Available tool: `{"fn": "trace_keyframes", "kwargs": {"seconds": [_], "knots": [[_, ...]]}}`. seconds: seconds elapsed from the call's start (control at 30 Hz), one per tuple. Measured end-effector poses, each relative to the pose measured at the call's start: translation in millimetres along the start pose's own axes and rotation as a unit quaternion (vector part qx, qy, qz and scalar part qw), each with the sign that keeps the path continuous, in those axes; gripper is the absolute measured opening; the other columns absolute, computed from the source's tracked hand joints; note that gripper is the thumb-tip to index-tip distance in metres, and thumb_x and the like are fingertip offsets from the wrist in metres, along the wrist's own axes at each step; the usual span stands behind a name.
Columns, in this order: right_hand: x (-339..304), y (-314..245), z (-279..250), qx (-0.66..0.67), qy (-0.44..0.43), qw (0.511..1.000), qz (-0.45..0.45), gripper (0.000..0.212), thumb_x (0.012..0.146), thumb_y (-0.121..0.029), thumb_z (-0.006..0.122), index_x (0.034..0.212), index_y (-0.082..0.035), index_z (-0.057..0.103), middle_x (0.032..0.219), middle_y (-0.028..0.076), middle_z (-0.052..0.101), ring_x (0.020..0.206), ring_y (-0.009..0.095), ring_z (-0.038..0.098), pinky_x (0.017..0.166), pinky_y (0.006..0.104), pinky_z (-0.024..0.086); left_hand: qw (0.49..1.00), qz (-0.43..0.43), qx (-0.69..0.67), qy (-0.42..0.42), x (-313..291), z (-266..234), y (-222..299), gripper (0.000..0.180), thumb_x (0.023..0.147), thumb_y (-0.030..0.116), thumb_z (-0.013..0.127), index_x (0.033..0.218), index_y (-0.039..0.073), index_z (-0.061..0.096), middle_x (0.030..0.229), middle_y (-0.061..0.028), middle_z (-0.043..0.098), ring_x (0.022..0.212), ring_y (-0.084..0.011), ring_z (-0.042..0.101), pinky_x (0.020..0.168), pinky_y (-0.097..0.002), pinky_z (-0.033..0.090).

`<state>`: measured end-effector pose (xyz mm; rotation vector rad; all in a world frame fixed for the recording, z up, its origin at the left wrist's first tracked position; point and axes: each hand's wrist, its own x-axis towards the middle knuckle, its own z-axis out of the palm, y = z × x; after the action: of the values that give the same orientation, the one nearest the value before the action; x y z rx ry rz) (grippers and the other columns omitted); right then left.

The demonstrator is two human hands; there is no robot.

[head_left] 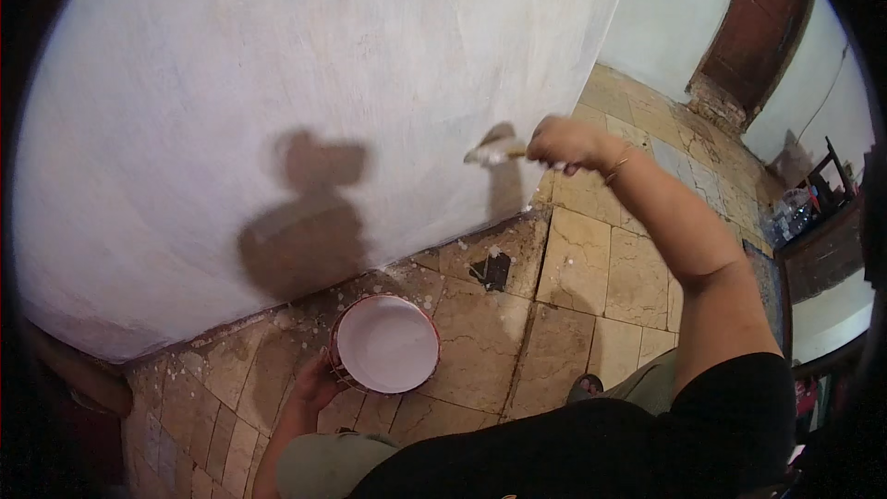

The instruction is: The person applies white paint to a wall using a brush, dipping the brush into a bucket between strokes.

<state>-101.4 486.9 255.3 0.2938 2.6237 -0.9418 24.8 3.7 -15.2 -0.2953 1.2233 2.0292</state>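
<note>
One paintbrush (496, 155) found in the right hand (559, 143), fingers closed around the handle, bristles pointing left toward one pale wall (416, 55); cannot tell whether touching it. Also noted one pail (344, 333), in front of the person, below and left of the paintbrush, mouth upward, with white contents (388, 346). At its left side, saw one left hand (319, 381), curled against the outside, fingers partly hidden; cannot tell how far closed, nor whether bearing any weight. Counted two shadows on the pale wall, one large (305, 245) and one small (505, 189). On one tiled floor (471, 337), recorded one dark patch (494, 270) and many scattered white spots. At upper right, noted one brown door (758, 23)
</note>
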Motion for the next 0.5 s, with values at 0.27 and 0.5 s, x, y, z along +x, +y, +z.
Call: {"fn": "trace_keyframes", "kwargs": {"seconds": [0.27, 0.5], "knots": [[-134, -58, -44, 0.049, 0.266, 0.955, -0.123, 0.024, 0.083, -0.015, 0.056, 0.090, 0.007, 0.060, 0.062, 0.005, 0.052, 0.047, 0.012, 0.046, 0.042, 0.0280, 0.039, 1.000, 0.004, 0.006, 0.005, 0, 0, 0, 0.067, 0.080, 0.059, 0.056, 0.131, 0.016, 0.047, 0.115, -0.0107, 0.054, 0.104, -0.0316, 0.052, 0.089, -0.0547, 0.040], [-47, 9, 58, 0.061, 0.462, 0.858, -0.217, 0.031, 0.093, -0.012, 0.050, 0.116, 0.008, 0.049, 0.102, 0.020, 0.060, 0.092, 0.023, 0.057, 0.080, 0.0352, 0.046, 1.000, -0.002, -0.026, -0.010, 6, -1, 0, 0.053, 0.084, 0.053, 0.055, 0.118, 0.013, 0.056, 0.111, -0.0072, 0.061, 0.105, -0.0252, 0.055, 0.091, -0.0483, 0.041]]}}
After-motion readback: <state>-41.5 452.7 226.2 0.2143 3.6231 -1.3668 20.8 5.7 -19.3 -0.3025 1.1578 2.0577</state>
